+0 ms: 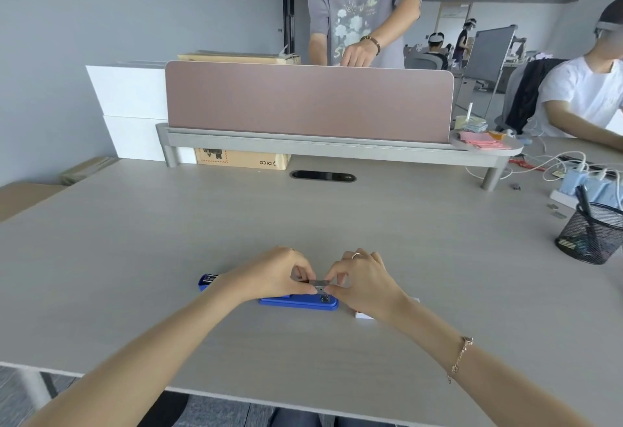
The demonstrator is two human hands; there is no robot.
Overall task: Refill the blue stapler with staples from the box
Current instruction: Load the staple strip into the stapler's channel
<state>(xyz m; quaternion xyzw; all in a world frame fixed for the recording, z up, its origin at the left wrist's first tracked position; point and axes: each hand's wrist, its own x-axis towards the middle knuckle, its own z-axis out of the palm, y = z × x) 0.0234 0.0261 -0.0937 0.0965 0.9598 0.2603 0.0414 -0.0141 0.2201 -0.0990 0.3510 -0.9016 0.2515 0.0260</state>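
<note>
Low in the frame's centre, the left hand [276, 275] and right hand [362, 278] are each pinching an end of the staple strip [320, 283] over the opened blue stapler [298, 302] on the counter [337, 217], so loading and closing appear left.

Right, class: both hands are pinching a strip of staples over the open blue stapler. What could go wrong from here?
1. The staples are pinched only at the fingertips of the left hand and right hand, so the strip may snap or drop.
2. The stapler lies loose on the desk; with no hand steadying it, it could slide during loading.
3. The right arm hides most of the box and could knock it.
</note>
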